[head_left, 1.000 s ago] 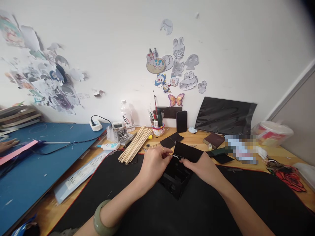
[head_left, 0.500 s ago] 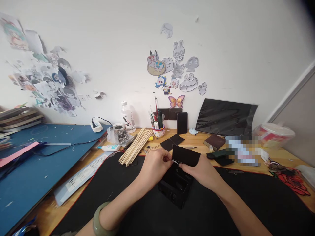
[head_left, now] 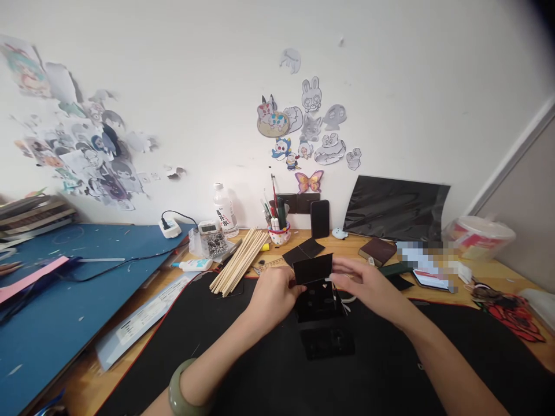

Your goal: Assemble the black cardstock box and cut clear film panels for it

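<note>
My left hand (head_left: 280, 293) is closed, thumb and fingers pinching the left side of a folded black card piece (head_left: 313, 268). The piece has a raised upper flap and a glossy lower part with cut-outs, held over the black mat (head_left: 243, 352). At the flap's right edge, my right hand (head_left: 366, 289) has its fingers stretched out and parted from the thumb. Whether its fingertips touch the edge I cannot tell. A thin white strip (head_left: 346, 306) shows beneath that hand. Another dark glossy panel (head_left: 327, 342) shows nearer me.
Wooden sticks (head_left: 239, 263) lie left of my hands, near a glue bottle (head_left: 196, 264). Behind stand a pen cup (head_left: 278, 234), a water bottle (head_left: 225, 214) and a phone (head_left: 320, 219). Black card scraps (head_left: 303, 252) lie beyond the piece. A blue board (head_left: 108, 271) covers the left.
My right hand has loosened its pinch and moved right to the flap's edge, fingers now extended. The black piece has turned, and its lower part faces me more squarely.
</note>
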Demonstrator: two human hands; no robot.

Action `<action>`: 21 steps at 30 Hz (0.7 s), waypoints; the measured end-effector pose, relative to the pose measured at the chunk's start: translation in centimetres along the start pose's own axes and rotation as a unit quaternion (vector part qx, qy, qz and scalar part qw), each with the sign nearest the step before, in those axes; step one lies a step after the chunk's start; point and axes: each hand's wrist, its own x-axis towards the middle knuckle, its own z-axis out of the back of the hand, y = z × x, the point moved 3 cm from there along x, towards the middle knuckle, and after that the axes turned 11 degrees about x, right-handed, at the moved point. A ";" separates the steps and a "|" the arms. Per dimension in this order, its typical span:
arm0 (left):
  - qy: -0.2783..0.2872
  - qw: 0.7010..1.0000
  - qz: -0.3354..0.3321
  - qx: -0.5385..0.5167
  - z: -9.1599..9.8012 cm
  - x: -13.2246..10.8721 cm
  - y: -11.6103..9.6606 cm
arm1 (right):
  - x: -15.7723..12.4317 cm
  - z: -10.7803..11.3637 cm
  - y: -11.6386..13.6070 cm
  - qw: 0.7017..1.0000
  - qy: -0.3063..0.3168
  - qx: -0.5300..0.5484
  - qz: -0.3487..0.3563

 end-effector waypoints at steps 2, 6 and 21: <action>0.008 1.000 -0.004 0.009 -0.4 0.1 0.2 | -0.2 1.6 0.6 0.998 -0.066 0.020 0.013; 0.067 0.997 -0.037 0.009 -1.5 0.5 1.2 | -1.4 4.7 2.5 0.977 -0.199 0.049 0.066; 0.297 0.926 -0.070 -0.222 -2.9 -4.5 5.1 | -3.5 0.4 -9.2 0.992 0.108 0.067 0.022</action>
